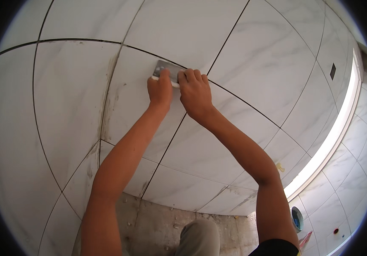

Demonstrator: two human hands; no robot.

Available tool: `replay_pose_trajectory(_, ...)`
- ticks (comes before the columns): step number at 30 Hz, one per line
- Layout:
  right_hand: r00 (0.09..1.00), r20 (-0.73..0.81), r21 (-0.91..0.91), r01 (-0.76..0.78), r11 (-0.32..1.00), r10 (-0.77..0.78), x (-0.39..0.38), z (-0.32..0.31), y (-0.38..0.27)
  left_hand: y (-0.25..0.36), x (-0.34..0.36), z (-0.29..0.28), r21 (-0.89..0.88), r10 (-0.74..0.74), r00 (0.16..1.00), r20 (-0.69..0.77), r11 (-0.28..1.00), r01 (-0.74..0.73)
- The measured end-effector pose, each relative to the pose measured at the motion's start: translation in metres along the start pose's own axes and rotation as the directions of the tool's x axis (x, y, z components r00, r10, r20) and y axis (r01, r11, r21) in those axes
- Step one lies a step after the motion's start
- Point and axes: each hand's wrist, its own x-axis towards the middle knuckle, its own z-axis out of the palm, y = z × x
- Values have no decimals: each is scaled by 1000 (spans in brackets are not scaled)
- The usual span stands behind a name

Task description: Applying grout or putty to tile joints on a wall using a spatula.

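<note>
Both hands grip a flat grey metal blade tool (166,66) with a white edge, held against a white marbled wall tile just below a dark horizontal joint. My left hand (159,88) is closed on its left end with the thumb over the blade; my right hand (195,91) has its fingers curled over the right end. The tiled wall (234,106) carries dark joint lines, and greyish smears run along a vertical joint (106,106) left of my hands.
Below lies a stained bare concrete floor (145,213), with my knee (198,237) over it. At the right are a bright opening with a white frame (337,128), a round bucket (297,218) beside it and a small dark rectangle (332,71) on the wall.
</note>
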Motion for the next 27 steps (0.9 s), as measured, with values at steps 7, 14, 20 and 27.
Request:
replay_pose_trajectory(7,991,-93,293,-68,954,100,-15,1,15,-13,9,-14,87,-42,998,-54,995,47)
replay_pose_trajectory(14,956,-273,371,1,929,108,-33,17,20,-18,-13,-15,-71,-16,995,-98,997,9)
replay_pose_trajectory(20,990,-139,384,50,922,4,-19,-30,-5,24,-25,-24,-91,14,993,-120,996,-25)
replay_pose_trajectory(27,965,161,494,-262,829,209,-59,-36,-9,11,-57,-20,358,55,904,423,907,-223)
